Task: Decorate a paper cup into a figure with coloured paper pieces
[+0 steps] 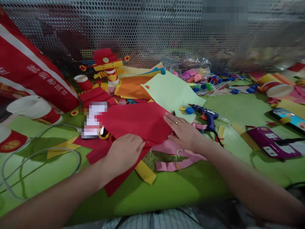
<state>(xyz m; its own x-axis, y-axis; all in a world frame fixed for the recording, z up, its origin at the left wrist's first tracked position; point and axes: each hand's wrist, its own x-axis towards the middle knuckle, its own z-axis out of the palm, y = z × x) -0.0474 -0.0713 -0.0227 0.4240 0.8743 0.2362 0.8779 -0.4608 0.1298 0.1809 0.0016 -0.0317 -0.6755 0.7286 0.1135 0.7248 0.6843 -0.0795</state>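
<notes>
A sheet of red paper point(135, 119) lies at a slant in the middle of the table, over more red paper point(116, 184). On its lower left edge rests my left hand point(125, 152), fingers together and closed on the paper. My right hand point(184, 130), with a ring on one finger, grips the sheet's right edge; its fingers are extended over it. Partly beneath the sheets are a yellow paper strip point(145, 171) and pink paper scraps point(176, 159). A pale green sheet point(175, 92) lies behind the red one, and orange paper point(134, 87) is to its left.
A blue glue gun point(207, 116) lies right of my right hand. Farther right are a purple power strip point(271, 143) and a phone point(289, 119). Stacked paper cups point(35, 109) and a looped grey cable point(78, 159) are at left. A red-and-yellow paper hat figure point(105, 60) stands behind.
</notes>
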